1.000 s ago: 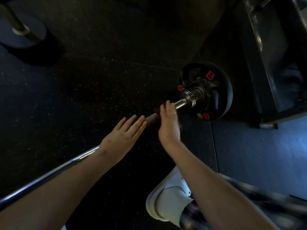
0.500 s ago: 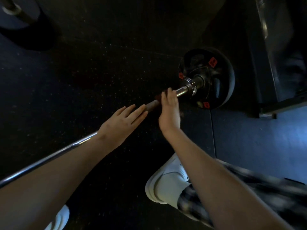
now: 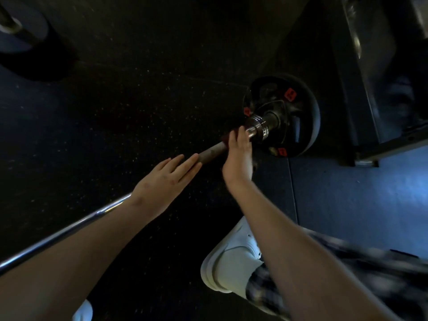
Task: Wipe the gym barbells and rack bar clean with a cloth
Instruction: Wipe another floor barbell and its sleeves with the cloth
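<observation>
A: Where's the barbell (image 3: 212,152)?
B: Lying diag. across frame, from the 8 o'clock edge up toward 2 o'clock. Shaft is shiny chrome low down, duller and darker nr the hands. Far end runs into a collar, then a black weight plate (image 3: 298,117) w/ small red labels, at about 2 o'clock from center.

A: Right hand (image 3: 238,156)?
B: On the bar just short of the collar, fingers curled over the top of the shaft, clamped on it. A dark reddish cloth (image 3: 228,137) peeks out at the 10 o'clock side of the fingertips, btwn hand and bar. Most of it is hidden, can't tell how it's folded.

A: Left hand (image 3: 165,181)?
B: Flat, palm down, fingers straight and close together, pointing toward 2 o'clock along the bar. It lies over the shaft; can't tell if it presses or just hovers. Not gripping. Gap of bare bar btwn the two hands.

A: Anything else?
B: Dark speckled rubber floor (image 3: 139,112). White shoe (image 3: 229,260) at 5 o'clock under the right forearm, plaid trouser leg beside it. Another plate (image 3: 20,33) on a 2nd bar at the 10 o'clock corner, well apart. Dark metal rack frame (image 3: 375,89) at 2–3 o'clock, near the plate.
</observation>
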